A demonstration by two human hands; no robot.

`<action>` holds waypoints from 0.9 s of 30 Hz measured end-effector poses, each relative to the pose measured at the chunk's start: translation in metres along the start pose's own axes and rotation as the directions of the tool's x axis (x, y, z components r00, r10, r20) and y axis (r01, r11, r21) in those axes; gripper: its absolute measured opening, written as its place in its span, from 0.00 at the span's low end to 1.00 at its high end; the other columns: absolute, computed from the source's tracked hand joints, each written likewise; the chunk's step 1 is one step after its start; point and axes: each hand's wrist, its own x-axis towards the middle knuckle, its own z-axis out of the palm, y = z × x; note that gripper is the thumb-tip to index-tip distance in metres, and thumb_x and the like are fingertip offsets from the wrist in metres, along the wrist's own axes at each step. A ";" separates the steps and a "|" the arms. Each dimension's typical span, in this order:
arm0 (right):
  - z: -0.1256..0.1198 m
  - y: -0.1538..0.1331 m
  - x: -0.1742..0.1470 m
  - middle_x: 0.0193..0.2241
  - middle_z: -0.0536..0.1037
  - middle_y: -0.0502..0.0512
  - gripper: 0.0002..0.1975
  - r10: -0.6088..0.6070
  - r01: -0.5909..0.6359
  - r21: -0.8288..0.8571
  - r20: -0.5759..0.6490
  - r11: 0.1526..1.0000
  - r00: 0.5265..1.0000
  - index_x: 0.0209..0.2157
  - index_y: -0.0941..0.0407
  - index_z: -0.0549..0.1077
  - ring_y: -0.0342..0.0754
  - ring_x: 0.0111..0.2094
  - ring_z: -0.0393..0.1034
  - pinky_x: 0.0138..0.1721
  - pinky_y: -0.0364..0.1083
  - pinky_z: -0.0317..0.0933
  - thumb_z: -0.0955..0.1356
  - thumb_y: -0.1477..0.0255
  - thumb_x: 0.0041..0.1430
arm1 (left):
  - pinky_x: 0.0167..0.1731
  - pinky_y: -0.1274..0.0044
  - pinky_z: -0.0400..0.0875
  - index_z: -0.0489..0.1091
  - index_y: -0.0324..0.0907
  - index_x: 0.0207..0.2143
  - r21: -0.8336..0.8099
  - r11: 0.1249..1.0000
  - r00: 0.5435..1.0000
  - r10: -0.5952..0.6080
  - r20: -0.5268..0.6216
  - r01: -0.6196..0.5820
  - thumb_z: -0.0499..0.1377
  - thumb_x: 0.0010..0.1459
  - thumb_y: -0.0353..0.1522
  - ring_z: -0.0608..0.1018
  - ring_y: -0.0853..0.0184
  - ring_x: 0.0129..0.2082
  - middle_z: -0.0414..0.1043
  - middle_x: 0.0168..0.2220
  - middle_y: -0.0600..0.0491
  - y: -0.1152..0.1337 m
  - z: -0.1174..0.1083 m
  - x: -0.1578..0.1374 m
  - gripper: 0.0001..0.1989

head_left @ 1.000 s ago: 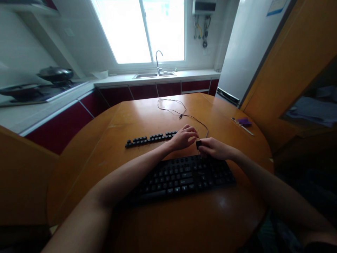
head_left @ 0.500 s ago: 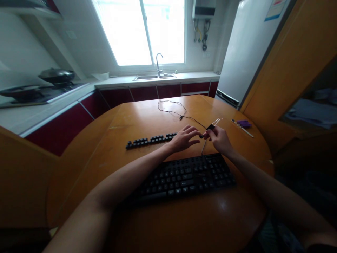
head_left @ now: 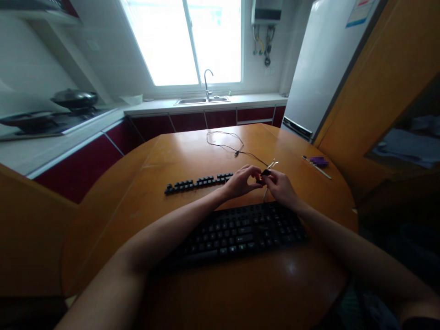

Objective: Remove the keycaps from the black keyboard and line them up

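Observation:
My right hand [head_left: 282, 185] is closed around the black handle of a keycap puller [head_left: 266, 172]; its thin wire prongs point up and away. My left hand [head_left: 242, 181] meets it, thumb and index finger pinched on a small black keycap [head_left: 260, 182], partly hidden by the fingers. Below both hands lies a black keyboard [head_left: 240, 233], its upper edge showing no keycaps where the top row sits. Beyond my left wrist, loose black keycaps [head_left: 195, 184] stand lined up in rows on the table.
The wooden table [head_left: 137, 229] has rounded ends. A thin black cable [head_left: 223, 145] loops across its far side. Near the right edge lie a purple object [head_left: 319, 161] and a thin white stick [head_left: 322, 172]. A counter with a sink [head_left: 192, 101] runs behind.
My right hand has moved left and slightly down with the keycap puller. My left fingers have curled from spread into a pinch close against it.

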 end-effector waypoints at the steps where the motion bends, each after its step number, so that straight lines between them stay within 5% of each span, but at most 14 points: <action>1: 0.001 -0.001 -0.001 0.33 0.82 0.57 0.12 -0.008 0.008 -0.005 0.001 1.000 1.000 0.37 0.55 0.75 0.54 0.35 0.79 0.38 0.49 0.70 0.68 0.61 0.63 | 0.40 0.73 0.74 0.68 0.42 0.47 -0.003 1.000 1.000 -0.012 -0.015 0.011 0.68 0.56 0.40 0.77 0.66 0.38 0.75 0.38 0.50 0.001 0.001 0.000 0.21; 14: 0.002 -0.002 0.002 0.30 0.82 0.59 0.12 0.027 -0.028 -0.008 -0.124 1.000 0.992 0.33 0.57 0.73 0.52 0.31 0.78 0.32 0.48 0.69 0.66 0.63 0.64 | 0.51 0.66 0.71 0.75 0.46 0.42 0.061 0.996 0.996 0.069 0.051 -0.072 0.65 0.60 0.38 0.74 0.62 0.49 0.74 0.47 0.48 0.004 -0.007 0.003 0.09; 22: -0.002 -0.013 0.000 0.30 0.82 0.61 0.11 0.039 -0.044 -0.047 -0.094 0.998 0.995 0.32 0.56 0.72 0.52 0.30 0.79 0.34 0.49 0.71 0.66 0.64 0.64 | 0.40 0.71 0.72 0.78 0.42 0.40 -0.223 0.974 1.000 -0.031 -0.001 0.030 0.68 0.57 0.37 0.75 0.62 0.45 0.74 0.44 0.46 0.001 -0.001 0.003 0.11; 27: -0.002 -0.016 0.002 0.26 0.82 0.60 0.14 0.176 -0.165 0.107 -0.099 0.980 0.980 0.30 0.57 0.71 0.51 0.24 0.78 0.26 0.46 0.69 0.67 0.61 0.63 | 0.34 0.75 0.69 0.80 0.41 0.38 -0.464 0.878 0.991 -0.135 -0.013 0.114 0.71 0.52 0.39 0.75 0.64 0.41 0.72 0.42 0.47 -0.003 0.003 0.003 0.14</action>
